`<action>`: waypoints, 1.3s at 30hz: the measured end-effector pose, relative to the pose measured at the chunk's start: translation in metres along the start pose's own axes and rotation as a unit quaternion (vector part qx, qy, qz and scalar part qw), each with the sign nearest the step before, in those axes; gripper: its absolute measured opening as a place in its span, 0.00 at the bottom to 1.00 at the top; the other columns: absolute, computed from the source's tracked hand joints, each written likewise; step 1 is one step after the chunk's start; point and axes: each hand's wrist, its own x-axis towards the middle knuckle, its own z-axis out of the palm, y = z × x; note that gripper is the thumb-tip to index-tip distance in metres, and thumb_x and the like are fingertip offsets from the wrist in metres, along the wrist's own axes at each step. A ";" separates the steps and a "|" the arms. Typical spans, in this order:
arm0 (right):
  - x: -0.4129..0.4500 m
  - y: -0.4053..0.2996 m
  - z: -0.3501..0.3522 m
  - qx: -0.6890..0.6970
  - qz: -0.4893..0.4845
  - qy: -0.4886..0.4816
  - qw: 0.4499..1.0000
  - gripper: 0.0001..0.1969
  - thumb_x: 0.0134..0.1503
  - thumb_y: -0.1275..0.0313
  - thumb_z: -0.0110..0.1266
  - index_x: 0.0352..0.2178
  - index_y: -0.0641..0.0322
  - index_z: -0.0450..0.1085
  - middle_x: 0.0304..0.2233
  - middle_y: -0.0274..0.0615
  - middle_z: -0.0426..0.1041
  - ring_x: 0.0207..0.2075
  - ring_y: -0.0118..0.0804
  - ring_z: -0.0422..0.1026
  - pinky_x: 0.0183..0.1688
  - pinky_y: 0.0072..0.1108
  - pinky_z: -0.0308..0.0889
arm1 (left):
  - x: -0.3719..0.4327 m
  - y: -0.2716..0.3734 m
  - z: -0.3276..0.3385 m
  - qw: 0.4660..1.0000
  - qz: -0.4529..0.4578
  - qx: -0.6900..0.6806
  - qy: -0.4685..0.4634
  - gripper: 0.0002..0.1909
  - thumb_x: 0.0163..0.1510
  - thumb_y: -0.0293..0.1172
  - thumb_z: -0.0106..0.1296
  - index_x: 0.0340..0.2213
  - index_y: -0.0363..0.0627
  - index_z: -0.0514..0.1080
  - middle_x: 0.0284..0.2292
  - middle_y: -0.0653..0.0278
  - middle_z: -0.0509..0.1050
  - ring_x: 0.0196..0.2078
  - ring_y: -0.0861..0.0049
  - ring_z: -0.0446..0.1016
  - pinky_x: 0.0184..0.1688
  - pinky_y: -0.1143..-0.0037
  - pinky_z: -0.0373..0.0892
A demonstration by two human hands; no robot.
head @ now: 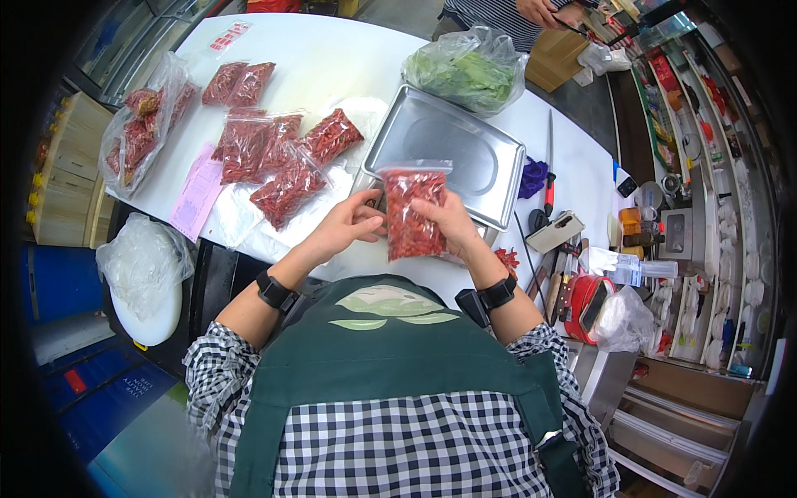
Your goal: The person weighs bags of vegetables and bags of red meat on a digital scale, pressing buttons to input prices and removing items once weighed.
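My right hand (449, 219) grips a clear zip bag of dried red chillies (405, 218), its thumb across the front, at the near edge of a metal weighing tray (445, 149). My left hand (352, 224) is just left of that bag, fingers apart and partly curled, holding nothing. Several filled chilli bags (286, 193) lie on the white table (324, 46) to the left, some overlapping. A larger clear plastic bag (146, 131) with more chilli packs stands at the far left. A few loose red chillies (507, 260) lie by my right forearm.
A bag of green leafy vegetables (467, 75) sits behind the tray. To the right are a long knife (550, 168), a purple cloth (532, 177), a phone (557, 231) and a red case (582, 305). A pink paper slip (198, 190) lies left. Another person (498, 18) stands across the table.
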 end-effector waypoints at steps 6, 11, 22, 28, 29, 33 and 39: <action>0.025 -0.031 -0.046 0.071 -0.027 0.097 0.992 0.18 0.55 0.67 0.59 0.43 0.68 0.67 0.35 0.41 0.75 0.32 0.32 0.76 0.37 0.25 0.73 | -0.003 -0.010 -0.006 0.999 -0.029 0.044 0.011 0.25 0.58 0.33 0.51 0.54 0.37 0.61 0.42 0.55 0.74 0.42 0.73 0.74 0.44 0.74 0.71; 0.054 -0.035 -0.072 0.060 -0.043 0.135 0.988 0.19 0.55 0.63 0.60 0.41 0.69 0.68 0.34 0.40 0.75 0.33 0.32 0.75 0.36 0.26 0.72 | 0.003 -0.014 -0.005 0.998 -0.035 0.053 0.010 0.22 0.58 0.32 0.51 0.52 0.37 0.64 0.41 0.57 0.74 0.42 0.75 0.74 0.43 0.75 0.71; 0.140 -0.138 -0.111 -0.551 -0.357 0.356 0.665 0.36 0.42 0.47 0.64 0.46 0.61 0.69 0.47 0.60 0.66 0.53 0.55 0.62 0.55 0.37 0.56 | -0.004 -0.013 -0.021 0.995 -0.046 0.075 0.054 0.20 0.58 0.30 0.49 0.52 0.38 0.65 0.42 0.58 0.74 0.42 0.77 0.73 0.44 0.77 0.69; 0.213 -0.183 -0.064 -0.442 -0.194 0.372 0.793 0.27 0.47 0.53 0.65 0.36 0.69 0.71 0.40 0.51 0.73 0.40 0.42 0.72 0.40 0.29 0.67 | -0.018 -0.021 -0.024 0.992 -0.072 0.057 0.092 0.21 0.58 0.30 0.49 0.52 0.38 0.64 0.42 0.58 0.74 0.43 0.77 0.73 0.45 0.76 0.69; 0.223 -0.187 -0.063 -0.443 -0.193 0.370 0.794 0.27 0.47 0.53 0.65 0.36 0.69 0.71 0.40 0.51 0.73 0.40 0.42 0.72 0.40 0.29 0.67 | -0.020 -0.021 -0.024 0.992 -0.067 0.054 0.097 0.20 0.58 0.30 0.50 0.52 0.38 0.65 0.42 0.58 0.74 0.42 0.77 0.73 0.45 0.76 0.69; 0.261 -0.199 -0.092 -0.069 0.008 0.152 0.986 0.09 0.58 0.71 0.53 0.35 0.69 0.68 0.26 0.49 0.74 0.20 0.37 0.71 0.23 0.25 0.68 | -0.024 -0.023 -0.025 0.991 -0.060 0.048 0.110 0.20 0.58 0.29 0.49 0.52 0.40 0.66 0.41 0.59 0.74 0.43 0.77 0.72 0.45 0.77 0.68; 0.267 -0.214 -0.075 0.090 -0.261 0.094 0.956 0.09 0.63 0.71 0.46 0.33 0.69 0.67 0.30 0.48 0.74 0.30 0.38 0.73 0.37 0.30 0.72 | -0.038 -0.038 -0.031 0.988 -0.068 0.021 0.139 0.19 0.59 0.29 0.49 0.51 0.39 0.66 0.40 0.60 0.74 0.42 0.78 0.72 0.45 0.77 0.68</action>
